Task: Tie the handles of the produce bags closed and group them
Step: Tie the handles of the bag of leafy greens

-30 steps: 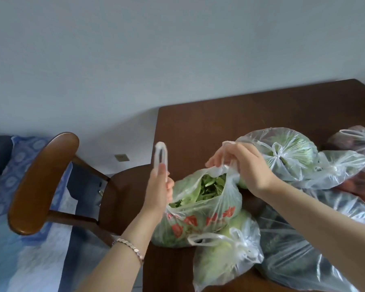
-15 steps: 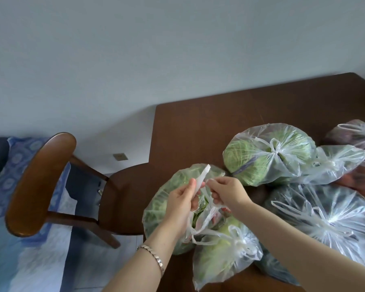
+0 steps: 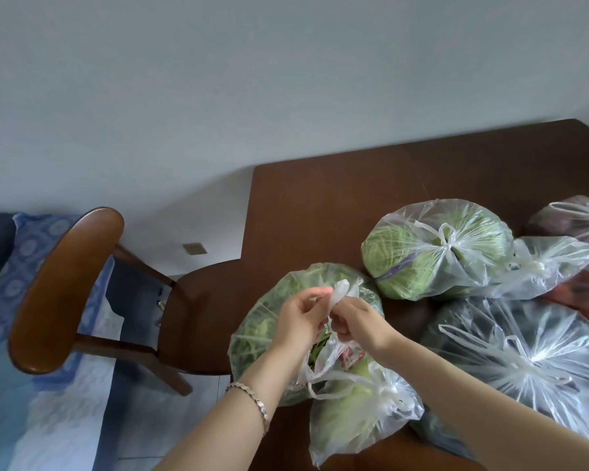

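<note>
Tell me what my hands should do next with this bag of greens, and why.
Probably pull the two handles apart to cinch the knot down. Both the left hand and right hand pinch them together above the bag of greens, whose mouth looks open, while the cabbage bag is already knotted.

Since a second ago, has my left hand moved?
Yes. The left hand has come rightward and down, away from the chair, to meet the right hand over the leafy greens bag at the table's corner.
</note>
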### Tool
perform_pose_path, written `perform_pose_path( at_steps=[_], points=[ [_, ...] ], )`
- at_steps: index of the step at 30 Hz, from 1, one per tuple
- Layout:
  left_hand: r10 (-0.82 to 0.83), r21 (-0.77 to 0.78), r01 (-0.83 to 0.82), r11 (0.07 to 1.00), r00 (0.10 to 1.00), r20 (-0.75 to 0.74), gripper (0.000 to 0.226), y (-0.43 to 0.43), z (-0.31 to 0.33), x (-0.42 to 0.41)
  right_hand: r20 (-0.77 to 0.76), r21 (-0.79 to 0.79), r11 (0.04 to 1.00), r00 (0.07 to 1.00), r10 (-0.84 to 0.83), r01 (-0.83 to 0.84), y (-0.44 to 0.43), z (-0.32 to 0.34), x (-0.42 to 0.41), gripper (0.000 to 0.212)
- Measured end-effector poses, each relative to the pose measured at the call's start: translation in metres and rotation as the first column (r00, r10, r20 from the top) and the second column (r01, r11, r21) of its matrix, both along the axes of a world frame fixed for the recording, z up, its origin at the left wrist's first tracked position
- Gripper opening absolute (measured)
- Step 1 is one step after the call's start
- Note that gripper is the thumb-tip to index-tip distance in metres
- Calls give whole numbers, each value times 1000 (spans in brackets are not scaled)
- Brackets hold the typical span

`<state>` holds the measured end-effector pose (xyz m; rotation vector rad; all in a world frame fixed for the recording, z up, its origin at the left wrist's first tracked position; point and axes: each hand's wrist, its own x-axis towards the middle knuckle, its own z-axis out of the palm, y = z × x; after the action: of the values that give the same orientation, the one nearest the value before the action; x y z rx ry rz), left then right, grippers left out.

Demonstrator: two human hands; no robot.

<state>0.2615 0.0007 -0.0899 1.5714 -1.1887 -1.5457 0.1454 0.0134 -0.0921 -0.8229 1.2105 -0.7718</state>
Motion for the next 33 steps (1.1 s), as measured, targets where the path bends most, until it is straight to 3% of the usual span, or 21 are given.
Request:
perform_pose_path(
  at_steps=[3, 6, 9, 16, 19, 21, 25, 28, 30, 33],
  points=[
    [-76, -144, 97, 985, 987, 142, 7, 2, 1, 2, 61, -9, 1000, 998, 26, -26, 3, 3, -5, 55],
    [-50, -298, 198, 934, 896, 441, 9, 7, -2, 2, -88, -49, 999, 996, 14, -18, 8, -2, -5, 36],
    [-30, -377, 244, 894, 870, 492, 12, 12, -6, 0, -184, -51, 994, 978, -104, 96, 9, -5, -2, 36],
    [-192, -340, 286, 896, 940, 284, 20, 13, 9, 1, -265, -159, 942, 906, -331, 297, 0, -7, -4, 28],
    [-208, -277, 273, 921, 948, 242, 21, 12, 12, 5, -368, -217, 948, 880, -300, 232, -6, -6, -2, 6],
    [-186, -261, 253, 932, 948, 258, 24, 10, 11, 9, -411, -219, 958, 874, -260, 182, -8, -6, 1, 28],
    [-110, -300, 190, 935, 958, 265, 24, 3, 8, 16, -488, -236, 970, 870, -67, -58, -4, -2, 2, 17],
    [-2, -288, 61, 956, 980, 201, 21, 1, 6, 18, -378, -218, 968, 925, 36, -126, 3, 1, 0, 24],
    [59, -166, -45, 985, 995, 82, 20, 0, 7, 17, -282, -250, 962, 959, 33, -107, 6, 3, -2, 36],
    [125, 61, -118, 991, 983, -132, 20, -3, 9, 14, -172, -338, 941, 982, -83, 20, 8, 3, -6, 35]
  ],
)
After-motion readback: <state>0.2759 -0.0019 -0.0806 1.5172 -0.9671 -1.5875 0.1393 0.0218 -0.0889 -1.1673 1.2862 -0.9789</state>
